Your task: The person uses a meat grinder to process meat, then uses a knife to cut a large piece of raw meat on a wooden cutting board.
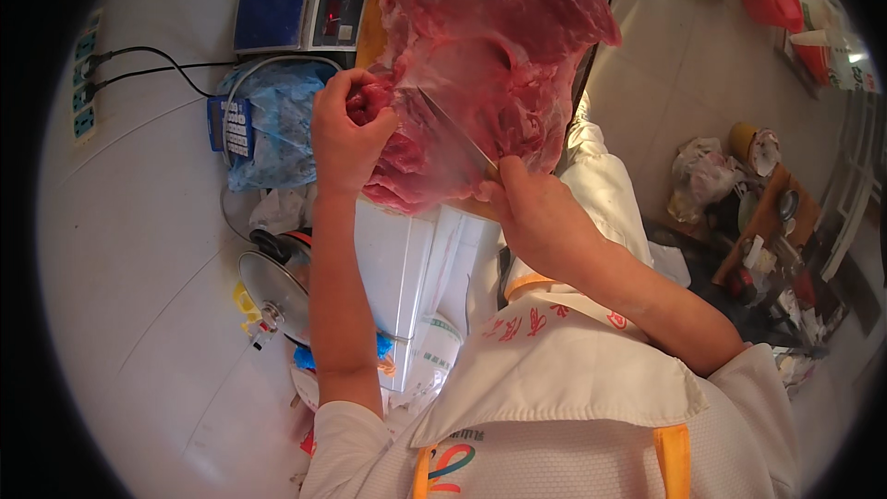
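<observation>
A large slab of raw red meat [462,28] lies on a wooden board [370,23] at the top middle. My left hand [347,129] is closed on the meat's left edge, its fingers curled round a lump of flesh. On the near right side of the slab, my right hand [540,212] grips a knife by its handle, which the fingers mostly cover. The thin knife blade [455,129] points up and to the left, lying along the meat's surface with its tip not far from my left hand.
A blue scale [282,0] with a display stands left of the board. Nearby are a blue plastic bag [286,120], a calculator [230,127] and a lidded pot [277,291]. A power strip [85,79] hangs on the left wall. A cluttered low table [767,222] is at right.
</observation>
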`<state>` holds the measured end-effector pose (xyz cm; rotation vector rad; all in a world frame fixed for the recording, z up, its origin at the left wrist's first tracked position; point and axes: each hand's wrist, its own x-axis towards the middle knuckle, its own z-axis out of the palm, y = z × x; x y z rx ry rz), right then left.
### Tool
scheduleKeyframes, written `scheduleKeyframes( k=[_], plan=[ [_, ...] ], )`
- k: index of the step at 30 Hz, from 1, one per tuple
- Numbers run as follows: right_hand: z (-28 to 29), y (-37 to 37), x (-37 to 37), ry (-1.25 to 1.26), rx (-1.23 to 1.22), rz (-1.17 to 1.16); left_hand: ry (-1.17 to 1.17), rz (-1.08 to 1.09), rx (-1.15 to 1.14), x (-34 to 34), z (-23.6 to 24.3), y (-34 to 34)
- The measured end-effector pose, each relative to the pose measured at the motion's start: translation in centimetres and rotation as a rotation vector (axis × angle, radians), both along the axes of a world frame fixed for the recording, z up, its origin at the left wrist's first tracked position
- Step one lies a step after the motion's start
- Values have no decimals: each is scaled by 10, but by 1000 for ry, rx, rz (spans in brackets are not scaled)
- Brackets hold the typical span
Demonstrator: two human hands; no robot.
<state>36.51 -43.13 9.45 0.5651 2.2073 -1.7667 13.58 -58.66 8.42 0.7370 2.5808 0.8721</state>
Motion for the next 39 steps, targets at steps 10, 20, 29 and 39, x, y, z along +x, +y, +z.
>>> scheduleKeyframes(
  k=[10, 20, 29, 39],
  plan=[
    [-11, 18, 28, -162, -80, 9, 150, -230, -278, -10, 18, 20],
    [-13, 48, 40, -146, -220, 55, 246, -208, -396, -10, -5, 51],
    [-14, 57, -29, 63, -101, -10, 120, 24, -110, 2, -6, 36],
    [-13, 51, -73, 11, 82, 207, 138, 55, -74, 8, -2, 38]
  ],
)
